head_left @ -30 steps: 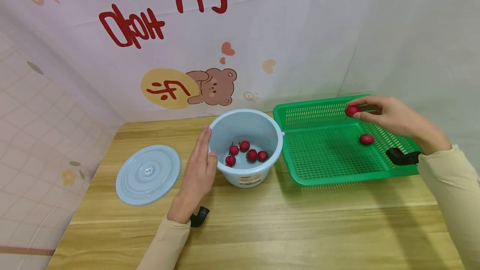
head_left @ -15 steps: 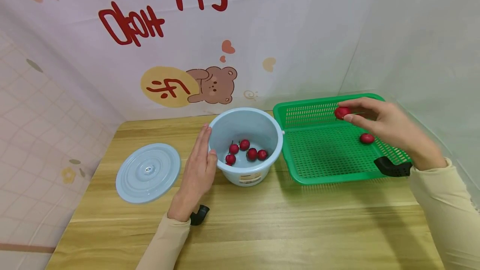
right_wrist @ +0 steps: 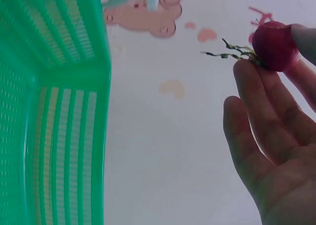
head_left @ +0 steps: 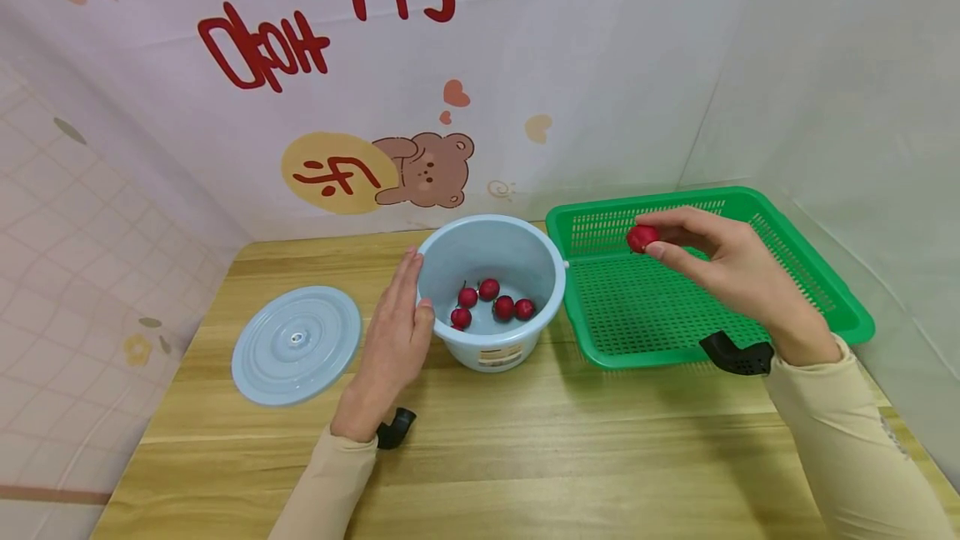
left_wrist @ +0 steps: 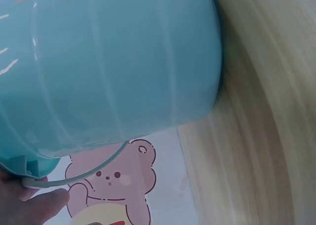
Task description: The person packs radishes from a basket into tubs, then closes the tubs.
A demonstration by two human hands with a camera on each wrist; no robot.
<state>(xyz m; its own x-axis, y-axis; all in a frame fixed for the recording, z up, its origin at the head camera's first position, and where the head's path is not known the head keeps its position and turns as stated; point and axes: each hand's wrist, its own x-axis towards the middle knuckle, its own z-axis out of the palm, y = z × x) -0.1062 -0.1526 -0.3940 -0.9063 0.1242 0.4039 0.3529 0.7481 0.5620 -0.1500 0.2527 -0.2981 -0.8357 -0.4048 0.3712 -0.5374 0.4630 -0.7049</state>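
My right hand (head_left: pixel 731 265) pinches a small red radish (head_left: pixel 642 238) between thumb and fingers, above the green basket (head_left: pixel 637 311). Short green stem ends on the held radish show in the right wrist view. At the near-left side of a light blue bucket (head_left: pixel 491 250), my left hand (head_left: pixel 392 348) rests with fingers straight along the rim. Several red radishes (head_left: pixel 504 308) lie on the bucket's bottom. In the left wrist view, the thumb (left_wrist: pixel 47 205) is close to the hinge of the bucket's thin handle (left_wrist: pixel 94 172).
A round light blue lid (head_left: pixel 296 346) lies flat on the wooden table (head_left: pixel 525 457), left of the bucket. The basket stands directly right of the bucket, near the back wall. A printed cloth (head_left: pixel 600 65) covers that wall.
My right hand has carried the radish leftward across the basket, toward the bucket. A second radish in the basket, visible before, is now hidden behind that hand. The left hand stays in place.
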